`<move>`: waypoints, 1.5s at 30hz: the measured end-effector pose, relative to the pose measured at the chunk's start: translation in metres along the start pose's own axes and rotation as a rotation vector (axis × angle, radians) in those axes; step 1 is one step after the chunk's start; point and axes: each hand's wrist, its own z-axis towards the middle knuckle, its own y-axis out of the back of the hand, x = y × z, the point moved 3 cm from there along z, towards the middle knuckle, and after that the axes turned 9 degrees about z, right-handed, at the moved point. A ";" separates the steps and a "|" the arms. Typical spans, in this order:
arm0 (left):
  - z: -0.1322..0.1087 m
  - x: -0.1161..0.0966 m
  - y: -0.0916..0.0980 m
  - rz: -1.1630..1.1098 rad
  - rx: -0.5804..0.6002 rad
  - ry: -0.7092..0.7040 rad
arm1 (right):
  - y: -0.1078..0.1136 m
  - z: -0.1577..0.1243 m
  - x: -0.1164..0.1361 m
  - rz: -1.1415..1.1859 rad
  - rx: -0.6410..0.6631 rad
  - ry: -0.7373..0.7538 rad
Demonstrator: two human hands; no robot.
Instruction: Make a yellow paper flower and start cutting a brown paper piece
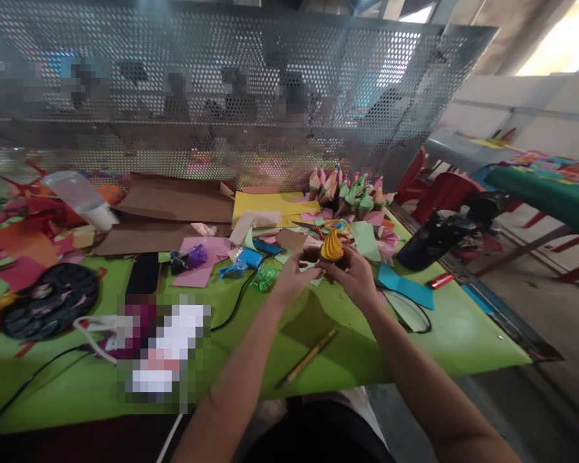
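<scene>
yellow paper swirl [332,246] sits between both hands, just above the green table [367,360], near its middle. it is a small lump of bright yellow paper, wound round and round so it comes to a soft tip on top, like a blob of ice cream. its top half shows, and its bottom half is hidden by fingers. the left hand [292,278] is curled in, with thumb and fingers pinching the swirl's left side. the right hand [356,273] is curled in too and holds the swirl from the right and from under. the two hands are very close together

just behind the swirl lie scissors [309,227], and further back stands a row of paper cones [354,190] in pink and green. a yellow paper sheet [270,202] and brown paper [174,206] lie to the left of the cones. a pencil [309,357] lies on the table between the person's arms. a blue paper piece [405,286] lies just right of the right hand. a black phone [143,273] and a black round tray [53,299] lie well off to the left
</scene>
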 end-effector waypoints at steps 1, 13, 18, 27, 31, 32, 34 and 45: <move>-0.001 -0.002 0.001 -0.025 0.000 -0.001 | 0.000 -0.001 -0.001 0.004 0.010 -0.020; -0.007 -0.019 0.011 0.171 -0.199 -0.160 | -0.003 -0.004 -0.011 0.004 0.048 -0.072; -0.010 -0.029 0.012 0.301 -0.228 -0.297 | -0.003 -0.004 -0.010 0.007 0.074 -0.079; -0.008 -0.023 0.014 0.259 -0.238 -0.215 | -0.005 -0.006 -0.004 -0.020 0.074 -0.071; -0.006 -0.021 0.015 0.232 -0.241 -0.213 | -0.005 -0.007 -0.002 -0.011 0.073 -0.083; -0.006 -0.020 0.015 0.232 -0.239 -0.212 | -0.005 -0.007 -0.001 -0.017 0.075 -0.091; -0.005 -0.019 0.015 0.246 -0.233 -0.206 | -0.005 -0.006 0.000 -0.039 0.079 -0.103; -0.004 -0.017 0.015 0.248 -0.226 -0.197 | -0.006 -0.004 0.005 -0.088 0.088 -0.085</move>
